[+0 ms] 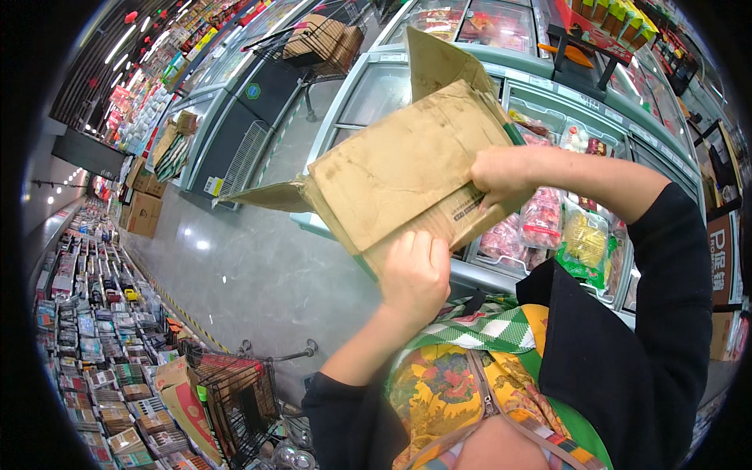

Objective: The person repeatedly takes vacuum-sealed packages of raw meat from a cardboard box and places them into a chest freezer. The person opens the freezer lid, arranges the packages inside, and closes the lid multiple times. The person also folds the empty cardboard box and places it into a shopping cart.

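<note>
A worn brown cardboard box (405,158) is tilted in front of me, above the edge of a chest freezer (335,141). Two of its flaps stick out, one at the top and one at the left. My left hand (414,267) is curled on the lower side of the box, by a strip of clear tape. My right hand (505,173) grips the box near its right end. Beneath my right forearm, bagged frozen food (543,217) lies in a freezer basket. The inside of the box is hidden.
A shopping cart (320,44) with cartons stands beyond the aisle, and another cart (235,399) is at lower left. Shelves of small packaged goods (100,329) line the left. Flattened cardboard (176,147) rests by a second freezer. Cartons (145,212) sit on the floor.
</note>
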Available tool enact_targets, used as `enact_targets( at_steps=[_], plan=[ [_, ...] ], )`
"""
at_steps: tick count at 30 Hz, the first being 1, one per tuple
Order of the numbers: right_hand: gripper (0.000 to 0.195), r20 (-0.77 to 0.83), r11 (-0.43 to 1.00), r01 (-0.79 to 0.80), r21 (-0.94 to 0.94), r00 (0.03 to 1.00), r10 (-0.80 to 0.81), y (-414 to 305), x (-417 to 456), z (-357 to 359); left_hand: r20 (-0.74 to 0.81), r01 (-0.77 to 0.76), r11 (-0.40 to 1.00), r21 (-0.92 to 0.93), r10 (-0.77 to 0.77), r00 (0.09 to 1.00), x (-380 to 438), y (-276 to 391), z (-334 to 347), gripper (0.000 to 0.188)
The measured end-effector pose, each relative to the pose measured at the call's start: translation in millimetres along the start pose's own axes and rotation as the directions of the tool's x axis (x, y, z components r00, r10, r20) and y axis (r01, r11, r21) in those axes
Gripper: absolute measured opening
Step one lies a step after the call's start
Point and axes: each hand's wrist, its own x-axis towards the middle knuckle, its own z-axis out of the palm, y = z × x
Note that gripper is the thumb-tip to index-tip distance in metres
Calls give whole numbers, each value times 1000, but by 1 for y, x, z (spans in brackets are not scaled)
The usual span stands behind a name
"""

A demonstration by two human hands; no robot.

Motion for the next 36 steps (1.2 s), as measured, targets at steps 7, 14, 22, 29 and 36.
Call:
enact_targets(
  at_steps=[7, 14, 22, 29, 36],
  plan=[
    [34, -284, 970, -201, 137, 930, 233, 29, 36, 51, 5, -6, 997, 81, 6, 1000, 21, -21, 15, 14],
    [30, 17, 993, -112, 37, 994, 111, 17, 32, 43, 136, 5, 1000, 6, -6, 991, 18, -11, 3, 18],
    [20, -268, 959, -272, 79, 921, 284, 33, 70, 75, -37, 21, 995, -101, -25, 999, 28, -14, 26, 14],
    [22, -189, 931, -267, 247, 930, 316, 30, 81, 51, -212, -68, 997, 33, 73, 975, 10, -22, 26, 12],
    [36, -257, -102, 268, 958, 960, 114, 3, 46, 1, -317, -108, 974, 200, 169, 933, 8, -38, 25, 10]
  ],
)
